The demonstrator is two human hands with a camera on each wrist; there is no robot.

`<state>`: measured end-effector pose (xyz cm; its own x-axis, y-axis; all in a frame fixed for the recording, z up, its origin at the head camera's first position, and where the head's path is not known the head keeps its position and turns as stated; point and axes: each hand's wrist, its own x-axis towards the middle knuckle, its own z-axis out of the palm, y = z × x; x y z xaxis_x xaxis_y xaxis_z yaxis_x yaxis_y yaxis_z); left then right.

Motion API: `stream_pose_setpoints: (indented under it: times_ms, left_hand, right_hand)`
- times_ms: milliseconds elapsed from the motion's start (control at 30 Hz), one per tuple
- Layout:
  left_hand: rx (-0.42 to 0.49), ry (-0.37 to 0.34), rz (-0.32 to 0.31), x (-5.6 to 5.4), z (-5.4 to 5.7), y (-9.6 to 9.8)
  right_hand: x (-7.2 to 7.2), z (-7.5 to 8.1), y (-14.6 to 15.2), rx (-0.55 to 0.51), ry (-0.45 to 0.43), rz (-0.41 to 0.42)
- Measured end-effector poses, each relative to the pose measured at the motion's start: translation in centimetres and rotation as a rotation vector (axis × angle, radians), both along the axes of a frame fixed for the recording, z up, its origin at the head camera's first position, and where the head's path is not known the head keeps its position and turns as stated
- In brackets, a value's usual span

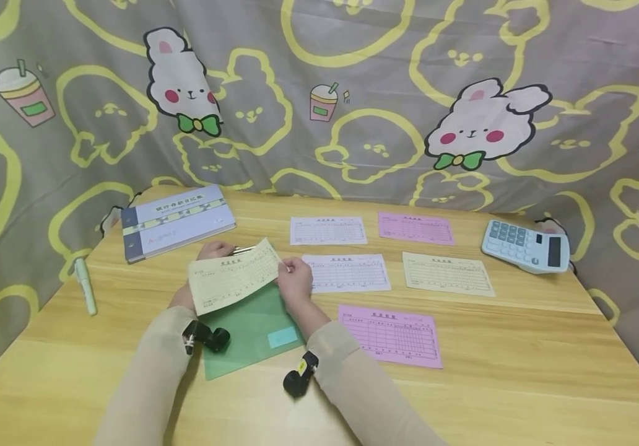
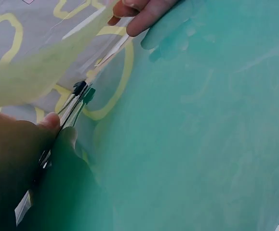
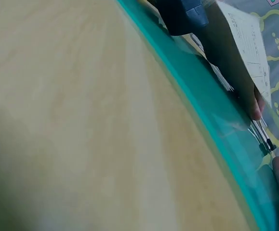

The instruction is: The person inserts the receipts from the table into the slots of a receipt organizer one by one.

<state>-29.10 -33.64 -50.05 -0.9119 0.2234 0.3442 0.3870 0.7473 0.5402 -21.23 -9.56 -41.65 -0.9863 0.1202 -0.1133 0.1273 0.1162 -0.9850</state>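
A translucent green clipboard (image 1: 244, 337) with a pale blue label (image 1: 282, 337) lies between both arms, a metal clip (image 1: 243, 250) along its far edge. My left hand (image 1: 215, 250), partly hidden behind a pale yellow form (image 1: 236, 277), holds the clip; in the left wrist view its thumb (image 2: 51, 121) lies on the metal. My right hand (image 1: 296, 282) pinches the yellow form by its right edge. The sheet is raised and bent above the clipboard. In the right wrist view the form (image 3: 247, 45) stands tilted over the clip.
White forms (image 1: 327, 230) (image 1: 347, 273), pink forms (image 1: 416, 228) (image 1: 392, 336) and another yellow form (image 1: 447, 274) lie spread on the right. A light blue calculator (image 1: 525, 246) stands at far right. An account book (image 1: 180, 221) and a pale green pen (image 1: 85, 286) lie left; a patterned curtain hangs behind.
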Motion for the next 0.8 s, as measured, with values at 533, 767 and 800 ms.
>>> stream_pose_setpoints:
  times_ms: [533,767,800]
  left_hand:
    - [-0.089,0.000,0.096,6.9,8.8,5.4]
    - [-0.090,0.056,0.108,6.3,8.3,5.1]
    - [-0.092,0.056,0.110,6.3,8.3,5.1]
  right_hand:
    - [-0.7,0.0,1.1,-0.286,-0.142,0.090]
    - [-0.6,0.4,1.5,-0.422,-0.186,-0.023]
    - [-0.6,0.4,1.5,-0.445,-0.193,-0.047]
